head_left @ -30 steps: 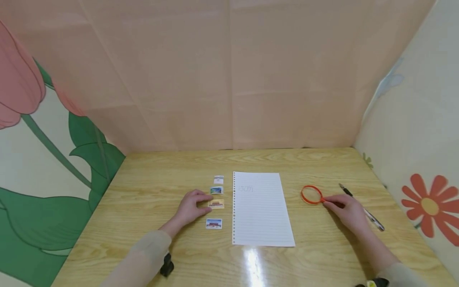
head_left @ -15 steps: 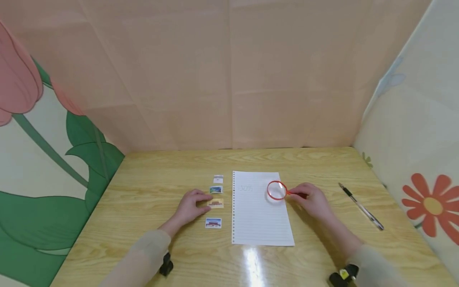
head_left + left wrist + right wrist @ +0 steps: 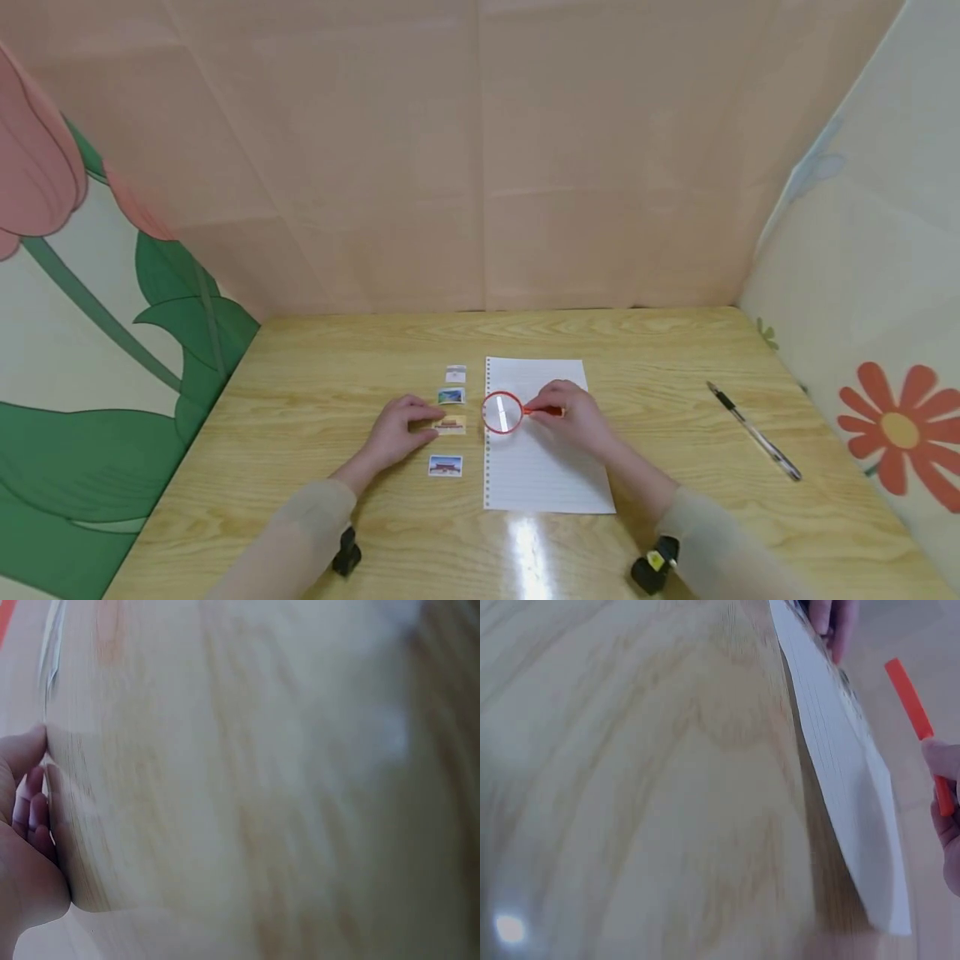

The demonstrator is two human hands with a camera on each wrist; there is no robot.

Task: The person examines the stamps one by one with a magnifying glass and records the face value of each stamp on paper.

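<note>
My right hand pinches the handle of a red-rimmed magnifying glass. In the head view its lens is over the left edge of a lined paper sheet; the right wrist view shows the red magnifying glass raised above the paper. My left hand rests on the table, thumb and forefinger apart, fingertips at the left edge of a yellow stamp. Above that stamp lie a blue-green stamp and a pale stamp; below it lies a stamp with a red building.
A pen lies at the right of the wooden table. Faint writing shows near the paper's top left. A pinkish-beige sheet stands behind the table, with flower-patterned panels along both sides.
My right hand has carried the magnifying glass leftward, from the table right of the paper, across the paper to its left edge. The left hand has stayed at the yellow stamp.
</note>
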